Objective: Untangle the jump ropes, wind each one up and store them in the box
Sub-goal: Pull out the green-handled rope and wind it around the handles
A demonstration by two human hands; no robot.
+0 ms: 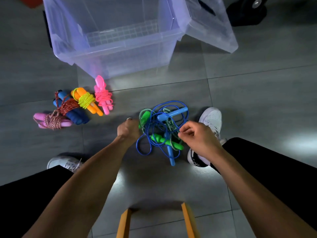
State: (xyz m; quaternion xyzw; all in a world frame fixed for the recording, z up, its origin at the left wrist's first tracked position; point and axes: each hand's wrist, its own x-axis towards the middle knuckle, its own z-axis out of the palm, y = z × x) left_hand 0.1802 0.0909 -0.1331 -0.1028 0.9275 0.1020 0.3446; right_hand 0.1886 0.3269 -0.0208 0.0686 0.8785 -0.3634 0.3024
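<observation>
A tangle of two jump ropes lies on the floor between my feet: a blue rope [171, 115] with light blue handles and a green rope [164, 141] with green handles. My left hand [128, 129] grips one green handle at the tangle's left edge. On the tangle's right side my right hand [197, 136] pinches a strand of rope. Several wound ropes lie at the left: pink [103, 97], orange with yellow cord [85, 100], dark blue with red cord [72, 109], and lilac [49, 120]. The clear plastic box [120, 54] stands open behind them, with no ropes inside.
The box lid [211, 24] leans against the box's right side. My white shoes [211, 119] flank the tangle, with a second shoe [65, 164] at the left. Orange stool legs [123, 224] show at the bottom. A black wheeled object [248, 12] sits at the top right.
</observation>
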